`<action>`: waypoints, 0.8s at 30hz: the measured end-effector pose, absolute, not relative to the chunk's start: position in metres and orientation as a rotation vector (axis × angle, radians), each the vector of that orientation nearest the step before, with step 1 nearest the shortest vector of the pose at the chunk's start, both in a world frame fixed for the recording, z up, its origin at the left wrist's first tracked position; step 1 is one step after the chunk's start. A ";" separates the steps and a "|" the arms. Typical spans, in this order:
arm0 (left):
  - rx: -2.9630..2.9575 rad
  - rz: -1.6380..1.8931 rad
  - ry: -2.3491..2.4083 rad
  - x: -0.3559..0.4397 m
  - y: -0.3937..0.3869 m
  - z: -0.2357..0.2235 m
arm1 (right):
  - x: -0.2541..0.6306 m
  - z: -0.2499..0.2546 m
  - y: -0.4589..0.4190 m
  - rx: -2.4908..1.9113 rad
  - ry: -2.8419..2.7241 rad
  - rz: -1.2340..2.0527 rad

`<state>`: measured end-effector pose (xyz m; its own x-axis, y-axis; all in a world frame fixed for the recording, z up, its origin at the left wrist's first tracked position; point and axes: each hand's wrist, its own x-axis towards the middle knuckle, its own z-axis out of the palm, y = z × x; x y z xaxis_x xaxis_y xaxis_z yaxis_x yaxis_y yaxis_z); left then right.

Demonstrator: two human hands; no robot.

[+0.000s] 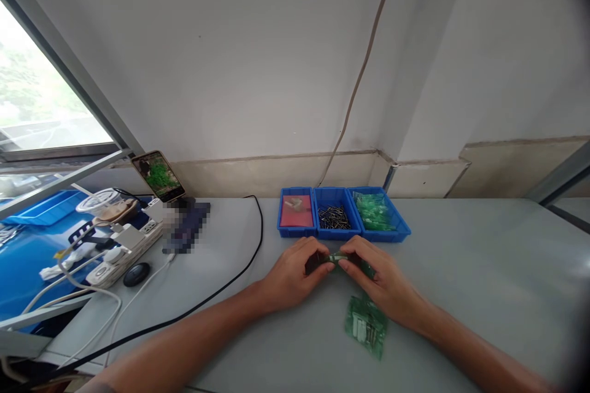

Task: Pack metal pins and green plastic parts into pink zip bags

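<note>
My left hand [290,276] and my right hand [391,282] meet above the grey table, just in front of the blue bins. Fingers and thumbs of both pinch a small green plastic bag [338,257], which is mostly covered by them; its contents cannot be made out. On the table below my right hand lies another green plastic bag [366,326], with white pieces and metal screw-like pieces showing through it.
Beyond my hands stand three blue bins: one with a pink base and small pale pieces [296,212], one with metal screws [334,217], one with green bags [372,212]. A black cable [230,283] crosses the left side, near a power strip [126,252], a mouse [137,274] and a phone [159,175].
</note>
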<state>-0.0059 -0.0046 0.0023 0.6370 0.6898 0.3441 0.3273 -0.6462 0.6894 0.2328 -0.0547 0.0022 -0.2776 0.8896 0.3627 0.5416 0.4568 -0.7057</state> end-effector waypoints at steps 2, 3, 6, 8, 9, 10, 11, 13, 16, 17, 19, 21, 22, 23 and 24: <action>2.261 0.815 0.781 -0.006 -0.005 0.003 | 0.232 0.002 -0.055 -1.189 -1.951 0.589; 2.258 0.816 0.774 -0.006 -0.005 0.003 | 0.232 0.003 -0.055 -1.193 -1.953 0.590; 2.253 0.826 0.757 -0.006 -0.005 0.004 | 0.232 0.004 -0.055 -1.226 -1.958 0.591; 2.243 0.838 0.748 -0.006 -0.005 0.005 | 0.232 0.004 -0.056 -1.226 -1.959 0.583; 2.240 0.841 0.744 -0.006 -0.005 0.005 | 0.232 0.004 -0.056 -1.219 -1.959 0.576; 2.240 0.839 0.742 -0.006 -0.005 0.006 | 0.232 0.003 -0.055 -1.210 -1.961 0.567; 2.245 0.832 0.744 -0.005 -0.005 0.006 | 0.232 0.003 -0.055 -1.203 -1.963 0.561; 2.265 0.810 0.758 -0.005 -0.005 0.006 | 0.232 0.003 -0.054 -1.200 -1.967 0.552; 2.301 0.787 0.768 -0.005 -0.005 0.006 | 0.232 0.003 -0.054 -1.206 -1.961 0.544; 2.307 0.786 0.766 -0.005 -0.005 0.006 | 0.232 0.003 -0.054 -1.210 -1.957 0.544; 2.313 0.793 0.756 -0.004 -0.005 0.005 | 0.232 0.004 -0.054 -1.221 -1.956 0.549; 2.307 0.808 0.747 -0.004 -0.004 0.005 | 0.232 0.004 -0.055 -1.227 -1.961 0.555; 2.289 0.812 0.751 -0.004 -0.004 0.005 | 0.232 0.004 -0.055 -1.229 -1.967 0.556; 2.258 0.812 0.764 -0.004 -0.003 0.005 | 0.232 0.003 -0.054 -1.233 -1.976 0.554; 2.213 0.810 0.785 -0.004 -0.003 0.005 | 0.232 0.003 -0.054 -1.238 -1.988 0.549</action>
